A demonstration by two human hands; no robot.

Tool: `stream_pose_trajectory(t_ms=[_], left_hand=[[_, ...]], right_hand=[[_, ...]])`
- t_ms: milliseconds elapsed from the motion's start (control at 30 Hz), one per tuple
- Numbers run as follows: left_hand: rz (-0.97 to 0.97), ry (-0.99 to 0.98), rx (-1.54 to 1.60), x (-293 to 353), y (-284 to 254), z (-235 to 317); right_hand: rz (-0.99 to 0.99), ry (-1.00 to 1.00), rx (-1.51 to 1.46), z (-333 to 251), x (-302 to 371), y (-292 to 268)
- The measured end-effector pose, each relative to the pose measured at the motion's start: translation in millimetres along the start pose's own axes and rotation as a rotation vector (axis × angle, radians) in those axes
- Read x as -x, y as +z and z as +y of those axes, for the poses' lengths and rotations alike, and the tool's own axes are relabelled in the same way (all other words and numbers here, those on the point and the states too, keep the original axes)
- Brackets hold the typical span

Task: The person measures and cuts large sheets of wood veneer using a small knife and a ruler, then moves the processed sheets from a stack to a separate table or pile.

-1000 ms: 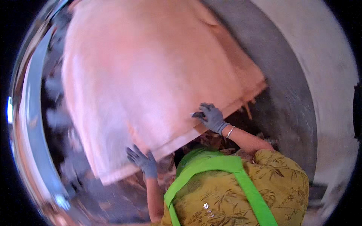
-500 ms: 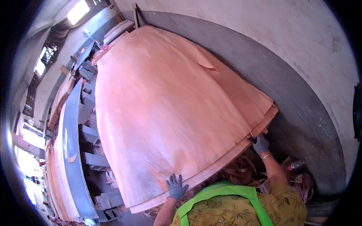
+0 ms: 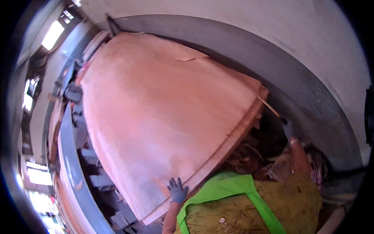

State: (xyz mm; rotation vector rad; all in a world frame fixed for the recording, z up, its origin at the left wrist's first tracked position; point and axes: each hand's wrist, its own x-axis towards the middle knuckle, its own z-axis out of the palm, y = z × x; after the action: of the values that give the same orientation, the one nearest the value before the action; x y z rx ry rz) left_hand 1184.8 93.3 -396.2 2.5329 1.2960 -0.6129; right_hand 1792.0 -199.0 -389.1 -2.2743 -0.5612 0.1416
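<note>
A tall stack of large, thin, pinkish-tan wood veneer sheets (image 3: pixel 156 113) spreads out before me, layered along its near right edge. My left hand (image 3: pixel 177 191), in a grey glove, lies flat with fingers spread on the top sheet near its front edge. Off the right corner, my right hand (image 3: pixel 288 128), also gloved and blurred by motion, is closed around the end of a thin, pale strip of veneer (image 3: pixel 269 107). The strip's far end meets the stack's corner; whether it is still attached there I cannot make out.
Torn veneer scraps (image 3: pixel 245 158) lie below the stack's right edge. A grey and white wall (image 3: pixel 311 97) curves along the right. To the left stand grey blocks (image 3: pixel 102 181) and a long bluish panel (image 3: pixel 74 163).
My right hand has moved away from the stack's edge, outward to the right, with the strip now stretched from it to the corner. My left hand still rests on the sheet. The view has turned.
</note>
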Motion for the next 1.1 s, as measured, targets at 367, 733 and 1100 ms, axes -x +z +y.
stream_pose_trajectory(t_ms=[367, 733, 1100], left_hand=[[-0.060, 0.015, -0.042, -12.3, 14.5, -2.7], [0.591, 0.221, 0.337, -34.7, -46.0, 52.0], [0.331, 0.435, -0.183, -75.4, -27.9, 112.5]], right_hand=[[0.308, -0.263, 0.592, -44.6, -72.1, -104.0], [-0.502, -0.262, -0.415, -180.7, 41.6, 140.3], [0.358, 0.224, -0.989, -147.5, -13.6, 195.5]])
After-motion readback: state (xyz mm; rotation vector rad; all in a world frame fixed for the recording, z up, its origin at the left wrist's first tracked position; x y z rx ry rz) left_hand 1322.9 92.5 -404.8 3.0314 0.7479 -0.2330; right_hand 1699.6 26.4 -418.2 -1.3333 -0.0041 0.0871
